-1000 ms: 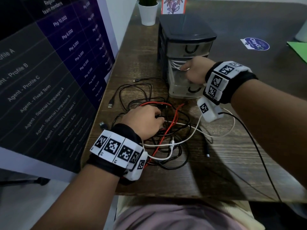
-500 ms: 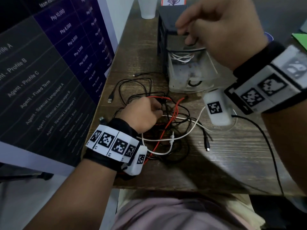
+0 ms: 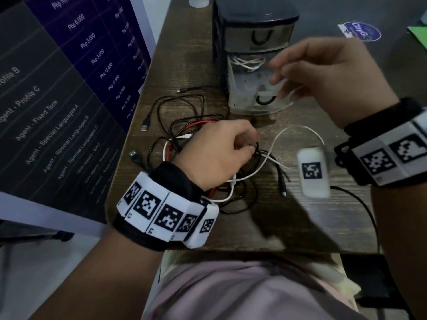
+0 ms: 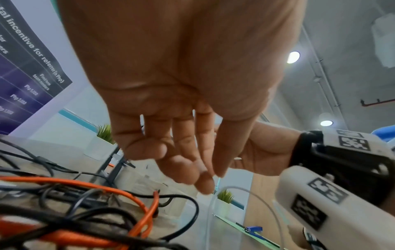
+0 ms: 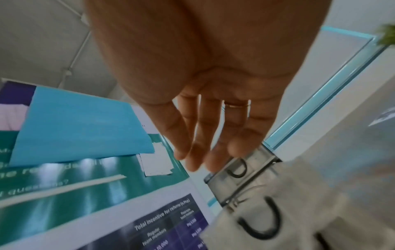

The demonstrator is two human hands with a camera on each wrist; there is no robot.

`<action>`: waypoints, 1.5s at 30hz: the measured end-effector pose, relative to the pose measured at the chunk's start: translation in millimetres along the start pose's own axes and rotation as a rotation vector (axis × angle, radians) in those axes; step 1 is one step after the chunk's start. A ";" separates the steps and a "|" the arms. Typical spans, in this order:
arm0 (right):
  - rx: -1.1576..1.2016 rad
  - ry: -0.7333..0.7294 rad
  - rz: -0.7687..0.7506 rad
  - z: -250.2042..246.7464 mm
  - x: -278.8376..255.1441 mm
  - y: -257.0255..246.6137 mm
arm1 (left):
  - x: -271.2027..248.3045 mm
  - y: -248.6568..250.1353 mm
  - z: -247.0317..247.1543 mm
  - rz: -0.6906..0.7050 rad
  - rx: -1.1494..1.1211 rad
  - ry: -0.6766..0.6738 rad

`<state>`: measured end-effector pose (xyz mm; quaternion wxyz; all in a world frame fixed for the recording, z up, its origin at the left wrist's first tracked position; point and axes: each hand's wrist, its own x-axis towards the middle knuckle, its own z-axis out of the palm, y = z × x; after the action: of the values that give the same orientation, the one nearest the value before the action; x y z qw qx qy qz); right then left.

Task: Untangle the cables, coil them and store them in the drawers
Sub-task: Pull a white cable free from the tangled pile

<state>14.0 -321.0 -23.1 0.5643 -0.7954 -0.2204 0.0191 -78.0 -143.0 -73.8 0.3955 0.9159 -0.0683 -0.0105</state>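
A tangle of black, red and white cables lies on the wooden table in the head view. My left hand rests on its right side, fingers curled and pinching a strand; the left wrist view shows thumb and fingertips meeting above a thin white cable. A white cable arcs out to the right. Behind it stands a small black drawer unit. Its lower clear drawer is pulled out, with a coiled white cable inside. My right hand, blurred, hovers before that drawer, fingers relaxed and empty.
A tall printed banner stands along the table's left side. Two USB plugs lie near that edge. A round sticker and a green sheet are at the far right. A black wire runs over the front edge.
My right hand left the drawer, rose toward the camera, then came down in front of the open drawer. My left hand slid rightward over the tangle. The white cable's arc shifted.
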 end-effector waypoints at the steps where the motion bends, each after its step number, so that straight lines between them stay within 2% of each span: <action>1: -0.095 0.026 0.004 -3.2 -3.8 4.6 | 0.1 -1.8 1.9 -0.010 0.015 -0.027; 3: -0.284 0.005 0.059 -5.9 -13.2 13.3 | 1.0 -8.0 4.0 -0.065 0.056 -0.087; 6: -0.555 -0.128 0.160 -2.7 -26.0 27.4 | 3.7 -12.3 10.1 -0.130 0.123 -0.173; 9: -0.625 -0.227 0.248 2.7 -30.1 37.9 | 6.7 -8.8 17.6 -0.134 0.124 -0.188; 12: -0.635 -0.233 0.283 2.9 -30.0 41.5 | 8.9 -7.6 24.6 -0.129 0.133 -0.187; 15: -0.496 -0.160 0.196 0.5 -31.3 32.9 | 10.2 -7.5 29.2 -0.136 0.090 -0.178; 20: 0.017 0.047 0.118 -11.5 -33.0 14.2 | 11.5 -8.4 30.5 -0.120 0.160 -0.209; 25: 0.185 0.353 -0.001 -44.0 -21.5 19.9 | 10.9 -14.6 28.3 -0.119 -0.099 -0.100; 30: 0.025 0.552 0.017 -64.5 -19.4 34.1 | 10.6 -22.5 11.9 -0.086 -0.209 0.097; 36: -0.075 0.663 0.035 -74.6 -17.8 41.9 | 8.6 -33.4 -10.9 -0.082 -0.110 0.264; 42: -0.217 0.784 0.055 -88.2 -16.9 55.0 | 6.0 -48.4 -13.2 -0.203 -0.018 0.201; 43: -0.271 0.780 0.042 -90.2 -16.4 57.9 | 6.8 -49.0 -13.0 -0.198 -0.048 0.211; 45: -0.396 0.670 0.097 -86.9 -17.5 54.6 | 8.4 -46.6 -13.9 -0.177 -0.119 0.249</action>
<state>40.4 -419.2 -44.9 0.4388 -0.8607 0.0145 -0.2580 -63.2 -102.5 -97.8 0.4520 0.8875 0.0628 0.0644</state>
